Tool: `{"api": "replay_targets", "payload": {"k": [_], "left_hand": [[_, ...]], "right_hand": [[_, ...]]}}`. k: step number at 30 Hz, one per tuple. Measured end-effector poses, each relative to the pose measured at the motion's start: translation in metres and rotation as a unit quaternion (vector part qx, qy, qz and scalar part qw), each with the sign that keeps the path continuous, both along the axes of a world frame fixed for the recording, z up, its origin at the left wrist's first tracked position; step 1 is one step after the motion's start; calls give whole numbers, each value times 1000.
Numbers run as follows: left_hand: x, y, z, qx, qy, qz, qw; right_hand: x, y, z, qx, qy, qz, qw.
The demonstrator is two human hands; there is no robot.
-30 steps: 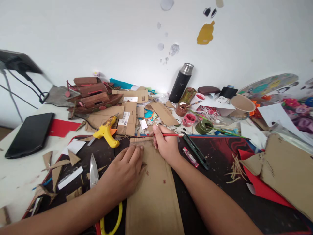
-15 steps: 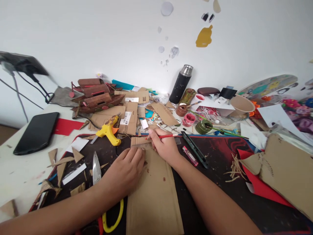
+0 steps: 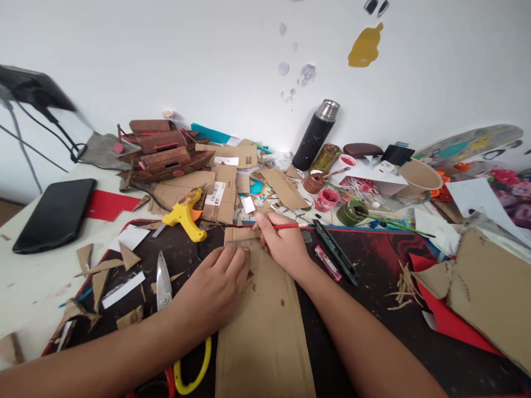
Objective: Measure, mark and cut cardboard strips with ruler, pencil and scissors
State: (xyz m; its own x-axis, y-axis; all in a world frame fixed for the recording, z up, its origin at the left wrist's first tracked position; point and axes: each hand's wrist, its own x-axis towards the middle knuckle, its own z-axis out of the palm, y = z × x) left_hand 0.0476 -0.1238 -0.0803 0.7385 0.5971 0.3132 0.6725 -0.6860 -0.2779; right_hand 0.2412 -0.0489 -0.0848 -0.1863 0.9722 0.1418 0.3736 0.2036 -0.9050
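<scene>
A pencil [image 3: 290,225] at the far end of the cardboard [image 3: 265,342]

I am looking down at the cardboard lying lengthwise on the dark, smooth mat [image 3: 385,287]: a long, flat, matte brown piece with faint creases and a few dark reddish spots. A thin, clear strip [image 3: 238,241] is lying across its far end, showing again beyond the right hand [image 3: 287,246]. To the left, pointed brown scraps [image 3: 100,284] are lying near the scissors [image 3: 164,287], whose metal blades are pointing away from me and whose looped yellow handle is showing below the left forearm [image 3: 124,348]. The yellow plastic glue gun [image 3: 182,219] is resting by the mat's far edge. On the right, the long, dark green cutter [image 3: 336,254] is lying beside a small pink case [image 3: 327,263].

I am seeing the right hand pinching the slim red pencil between thumb and fingers, over the cardboard's far end. The pencil is running sideways, its tail pointing right; I cannot tell whether its tip is touching anything. The left hand [image 3: 222,283] is pressing palm down on the cardboard's left side, fingers bending slightly and staying together, fingertips reaching the clear strip; how far its palm is closing underneath, I cannot tell.
</scene>
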Motion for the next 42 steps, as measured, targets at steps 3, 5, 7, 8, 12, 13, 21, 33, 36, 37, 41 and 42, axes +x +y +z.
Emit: {"api": "replay_targets", "payload": {"k": [3, 5, 7, 8, 12, 13, 21, 33, 36, 37, 41, 42], "left_hand": [[0, 0, 0, 2, -7, -4, 1000], [0, 0, 0, 1, -11, -6, 1000], [0, 0, 0, 1, -15, -6, 1000], [0, 0, 0, 0, -16, -6, 1000], [0, 1, 1, -2, -18, -4, 1000], [0, 1, 2, -1, -18, -4, 1000], [1, 1, 2, 1, -17, -4, 1000], [0, 0, 2, -5, -20, -8, 1000], [0, 1, 1, -7, -19, -9, 1000], [0, 1, 1, -7, -18, -9, 1000], [0, 0, 1, -7, -17, -10, 1000], [0, 0, 2, -7, -16, -10, 1000]], "right_hand": [[0, 0, 1, -1, -5, 3, 1000], [0, 1, 1, 2, -9, 4, 1000], [-1, 1, 2, 4, -14, 4, 1000], [-1, 1, 2, 5, -17, 3, 1000], [-2, 1, 3, 0, -25, 2, 1000], [-2, 1, 3, -2, -24, 1, 1000], [-2, -1, 1, -12, -9, -10, 1000], [-1, 0, 3, -12, -23, -2, 1000], [-1, 0, 4, -14, -23, -3, 1000], [-1, 0, 4, -16, -22, -4, 1000], [-1, 0, 4, -15, -28, -7, 999], [-1, 0, 4, -13, -30, -6, 999]]}}
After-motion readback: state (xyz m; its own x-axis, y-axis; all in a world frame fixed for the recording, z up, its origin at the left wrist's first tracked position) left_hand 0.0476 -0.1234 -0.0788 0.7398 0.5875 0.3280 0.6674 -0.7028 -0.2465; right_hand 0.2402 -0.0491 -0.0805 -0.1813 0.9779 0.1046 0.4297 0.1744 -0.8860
